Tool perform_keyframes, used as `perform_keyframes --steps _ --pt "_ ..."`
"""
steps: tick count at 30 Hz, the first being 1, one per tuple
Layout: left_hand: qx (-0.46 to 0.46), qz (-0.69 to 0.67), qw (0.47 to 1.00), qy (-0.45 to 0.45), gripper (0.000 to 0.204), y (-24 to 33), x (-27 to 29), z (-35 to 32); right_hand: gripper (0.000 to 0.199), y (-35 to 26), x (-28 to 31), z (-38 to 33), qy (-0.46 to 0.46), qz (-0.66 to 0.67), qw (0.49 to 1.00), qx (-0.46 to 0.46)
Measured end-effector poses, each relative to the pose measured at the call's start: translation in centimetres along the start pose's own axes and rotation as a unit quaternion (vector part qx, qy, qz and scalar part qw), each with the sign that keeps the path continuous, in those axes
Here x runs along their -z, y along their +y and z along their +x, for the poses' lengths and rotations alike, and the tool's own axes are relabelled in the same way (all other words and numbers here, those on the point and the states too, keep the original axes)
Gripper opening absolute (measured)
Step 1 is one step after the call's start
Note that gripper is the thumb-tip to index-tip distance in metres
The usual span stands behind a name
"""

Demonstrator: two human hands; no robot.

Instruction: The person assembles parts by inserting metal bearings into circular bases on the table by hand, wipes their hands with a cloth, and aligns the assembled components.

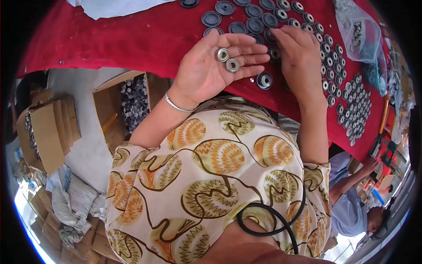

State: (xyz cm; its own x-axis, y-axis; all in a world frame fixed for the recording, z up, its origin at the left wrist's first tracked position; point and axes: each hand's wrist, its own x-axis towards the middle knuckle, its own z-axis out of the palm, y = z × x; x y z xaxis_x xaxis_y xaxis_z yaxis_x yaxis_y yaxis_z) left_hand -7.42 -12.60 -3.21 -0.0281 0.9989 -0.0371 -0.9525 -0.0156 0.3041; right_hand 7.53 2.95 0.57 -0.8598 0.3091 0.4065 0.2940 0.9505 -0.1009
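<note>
My left hand (200, 66) is palm up over the near edge of the red cloth, with its fingers stretched out. Two small silver ball bearings (232, 65) lie side by side on it, at the base of the fingers. My right hand (301, 57) is palm down among round dark pieces, its fingers bent and pressed down at a dark grey disc (269, 36). What its fingertips pinch is hidden. Just below the left fingers, a dark round piece with a bearing in its middle (264, 80) rests on the cloth.
Dark cup-like discs (211, 19) and many bearing-fitted pieces (330, 61) spread across the red cloth (132, 39). At the right lies a clear plastic bag (358, 33). Cardboard boxes (115, 83) of small parts stand at the left. Another person (351, 211) is at the lower right.
</note>
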Motion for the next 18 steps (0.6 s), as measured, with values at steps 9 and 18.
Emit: perform_keyframes --steps 9,18 --pt "-0.02 -0.024 0.999 0.02 0.064 0.7 0.5 0.4 0.036 -1.0 -1.8 -0.6 -0.013 -0.017 0.999 -0.028" --pt "-0.069 -0.05 0.994 0.072 0.067 1.2 -1.6 1.7 0.027 -5.1 0.0 1.8 0.01 0.14 0.989 0.04"
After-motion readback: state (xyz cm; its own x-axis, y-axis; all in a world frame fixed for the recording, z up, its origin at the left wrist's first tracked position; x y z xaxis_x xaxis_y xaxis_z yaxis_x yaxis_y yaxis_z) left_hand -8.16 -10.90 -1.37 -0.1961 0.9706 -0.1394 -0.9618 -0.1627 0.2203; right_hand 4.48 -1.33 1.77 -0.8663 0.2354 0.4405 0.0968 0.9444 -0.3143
